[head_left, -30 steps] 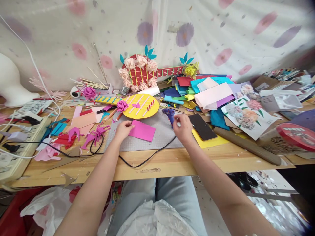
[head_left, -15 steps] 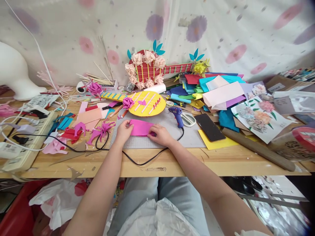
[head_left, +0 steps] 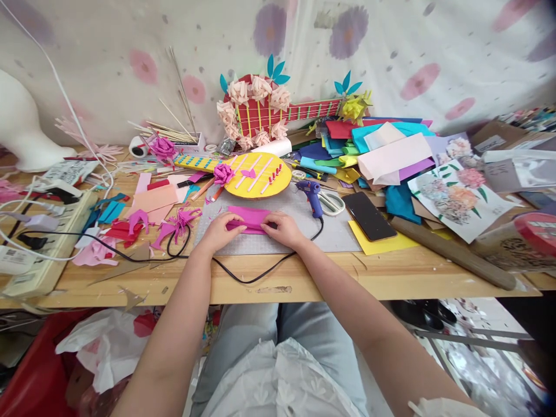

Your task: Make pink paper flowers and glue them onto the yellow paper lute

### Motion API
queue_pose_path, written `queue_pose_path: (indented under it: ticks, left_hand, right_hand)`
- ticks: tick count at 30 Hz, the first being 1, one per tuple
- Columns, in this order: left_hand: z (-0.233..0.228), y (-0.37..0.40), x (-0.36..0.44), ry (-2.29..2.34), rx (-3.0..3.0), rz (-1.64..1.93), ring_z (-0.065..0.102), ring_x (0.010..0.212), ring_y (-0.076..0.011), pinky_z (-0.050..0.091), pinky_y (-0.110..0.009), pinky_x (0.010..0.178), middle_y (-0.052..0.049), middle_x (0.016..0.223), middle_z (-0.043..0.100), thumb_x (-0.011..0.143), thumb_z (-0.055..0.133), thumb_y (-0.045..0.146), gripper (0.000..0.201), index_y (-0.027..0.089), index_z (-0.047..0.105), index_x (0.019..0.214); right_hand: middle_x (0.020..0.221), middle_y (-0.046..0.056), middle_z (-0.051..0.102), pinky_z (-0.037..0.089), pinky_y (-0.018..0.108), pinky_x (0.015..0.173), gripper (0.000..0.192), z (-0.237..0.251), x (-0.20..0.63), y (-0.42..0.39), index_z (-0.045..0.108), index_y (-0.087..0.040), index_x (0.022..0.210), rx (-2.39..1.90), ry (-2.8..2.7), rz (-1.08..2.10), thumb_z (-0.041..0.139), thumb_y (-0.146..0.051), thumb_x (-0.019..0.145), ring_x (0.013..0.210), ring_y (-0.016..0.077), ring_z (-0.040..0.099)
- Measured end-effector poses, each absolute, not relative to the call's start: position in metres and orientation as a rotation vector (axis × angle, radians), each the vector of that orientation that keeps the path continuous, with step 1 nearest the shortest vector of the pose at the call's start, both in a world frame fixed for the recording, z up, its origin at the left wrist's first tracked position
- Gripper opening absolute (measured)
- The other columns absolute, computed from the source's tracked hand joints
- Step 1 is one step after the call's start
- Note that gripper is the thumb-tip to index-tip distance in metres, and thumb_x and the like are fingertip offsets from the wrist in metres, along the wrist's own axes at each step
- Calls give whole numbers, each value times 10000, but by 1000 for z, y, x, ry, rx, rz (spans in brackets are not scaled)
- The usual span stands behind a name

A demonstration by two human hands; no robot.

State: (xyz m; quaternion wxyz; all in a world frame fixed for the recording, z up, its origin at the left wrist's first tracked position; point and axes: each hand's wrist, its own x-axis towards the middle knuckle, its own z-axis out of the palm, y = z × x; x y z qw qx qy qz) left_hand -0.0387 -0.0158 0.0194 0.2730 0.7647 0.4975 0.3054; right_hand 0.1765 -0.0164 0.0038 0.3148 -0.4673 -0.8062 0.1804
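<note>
Pink foam sheet [head_left: 249,218] lies folded on the grey cutting mat [head_left: 339,236] at centre frame, just below the yellow paper guitar [head_left: 260,177]. Left hand [head_left: 221,231] rests on the sheet's left end, fingers curled and pressing down on its lower edge. Right hand [head_left: 283,228] rests on the right end, fingers bent and pinching the fold flat. Both hands touch the sheet; neither lifts it off the mat.

Blue glue gun [head_left: 311,194] stands on the mat just right of the right hand, apart from it; its black cord [head_left: 243,278] loops along the front edge of the wooden table [head_left: 391,278]. Scissors [head_left: 332,202] lie beside the gun, dark phone [head_left: 368,215] further right on a yellow sheet [head_left: 382,243]. Stack of coloured sheets [head_left: 369,150] fills the upper right. Red paper guitar with flowers [head_left: 260,113] leans against the curtain at top centre. Pink and red cut scraps [head_left: 143,226] scattered left of the mat; power strip [head_left: 43,249] at the far left edge
</note>
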Motion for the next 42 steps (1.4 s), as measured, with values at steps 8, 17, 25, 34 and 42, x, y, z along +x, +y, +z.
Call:
queue_pose_path:
  ticks: [8,17,25,34,42]
  left_hand:
    - [18,-14,-39,1355,2042,800,586,889,-177,454,-317,850,-38,910,640,753,577,347,166,202,626,814]
    - [14,-12,-38,1422,1997,795,586,864,-178,452,-319,838,-35,878,649,769,543,354,166,203,612,777]
    - [14,-11,-37,1423,1992,809,585,827,-173,448,-305,799,-29,842,641,783,527,344,164,200,601,756]
    - [11,-8,-39,1775,1909,1112,539,1071,-232,395,-392,968,-90,1143,582,602,738,255,568,208,525,1127]
    - [26,15,-33,2011,1640,752,620,930,-266,459,-386,820,-123,1013,641,521,782,266,755,161,452,1192]
  right_hand:
    - [765,29,663,426,282,784,117,2,177,-13,645,-182,706,-1162,-2089,576,564,-222,781,772,155,581]
    - [773,21,649,416,278,772,131,4,177,-14,636,-190,728,-1180,-2084,586,542,-244,802,760,147,561]
    - [845,51,644,419,294,782,98,3,175,-17,641,-185,797,-1206,-2144,487,590,-268,780,827,176,551]
    - [775,23,652,398,270,670,149,6,174,-17,624,-198,774,-1372,-2021,566,518,-293,820,701,149,542]
    - [740,-3,619,389,264,628,130,1,178,-11,532,-205,753,-1416,-1827,711,481,-311,808,659,138,529]
